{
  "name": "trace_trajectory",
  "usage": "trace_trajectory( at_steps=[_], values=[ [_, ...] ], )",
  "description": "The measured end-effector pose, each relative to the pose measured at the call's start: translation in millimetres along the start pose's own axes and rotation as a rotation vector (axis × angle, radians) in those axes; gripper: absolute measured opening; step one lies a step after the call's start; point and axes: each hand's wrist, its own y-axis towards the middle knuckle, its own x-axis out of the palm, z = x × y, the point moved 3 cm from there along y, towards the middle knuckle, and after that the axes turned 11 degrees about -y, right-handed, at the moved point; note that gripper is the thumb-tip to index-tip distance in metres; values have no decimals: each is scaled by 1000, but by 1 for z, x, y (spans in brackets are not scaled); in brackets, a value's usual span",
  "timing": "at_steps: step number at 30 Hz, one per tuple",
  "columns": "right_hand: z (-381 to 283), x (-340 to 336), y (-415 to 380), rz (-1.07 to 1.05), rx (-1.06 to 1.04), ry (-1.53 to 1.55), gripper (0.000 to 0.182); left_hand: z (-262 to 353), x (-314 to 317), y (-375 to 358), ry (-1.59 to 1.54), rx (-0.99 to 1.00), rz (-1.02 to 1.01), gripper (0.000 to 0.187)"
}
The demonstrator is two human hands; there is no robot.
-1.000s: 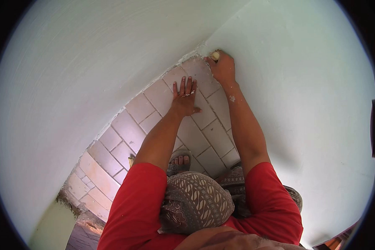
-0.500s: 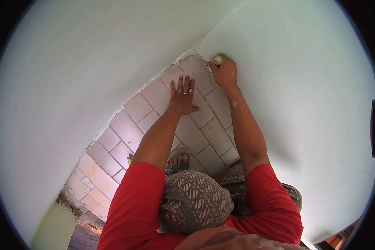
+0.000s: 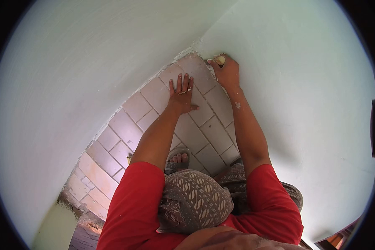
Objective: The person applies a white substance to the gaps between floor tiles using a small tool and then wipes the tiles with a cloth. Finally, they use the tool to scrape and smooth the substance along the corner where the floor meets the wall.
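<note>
My left hand (image 3: 181,95) lies flat on the pale floor tiles (image 3: 214,134), fingers spread, with white smears on its fingers. Near the corner, at the foot of the right wall (image 3: 304,83), my right hand (image 3: 230,74) is closed round a tool with a pale yellowish handle (image 3: 220,61). The handle's rounded end shows between thumb and fingers. The tool's working end is hidden behind the hand, so its kind cannot be told. White residue also marks my right wrist.
The left wall (image 3: 91,62) meets the tiles along a rough, whitish, crumbly line. My sandalled foot (image 3: 178,159) stands between my arms. A small yellowish thing (image 3: 129,158) shows beside my left elbow. A broken wall edge (image 3: 68,202) lies at lower left.
My right hand, with the tool, has shifted slightly to the right along the wall base, and more of the handle's end shows. My left hand stays flat on the tiles.
</note>
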Motion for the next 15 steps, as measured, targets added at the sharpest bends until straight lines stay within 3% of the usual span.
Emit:
trace_trajectory(
  at_steps=[7, 9, 15],
  values=[
    [-6, 29, -22, -21, -73, -97, 28, -3, 6, 4, 9, 20, 17, 134],
    [-8, 53, -48, 6, -311, -244, 29, -3, 9, 7, 38, 9, -7, 131],
    [-32, 73, -54, -38, -122, -298, 32, -2, 9, 2, 61, 11, -46, 120]
  ],
)
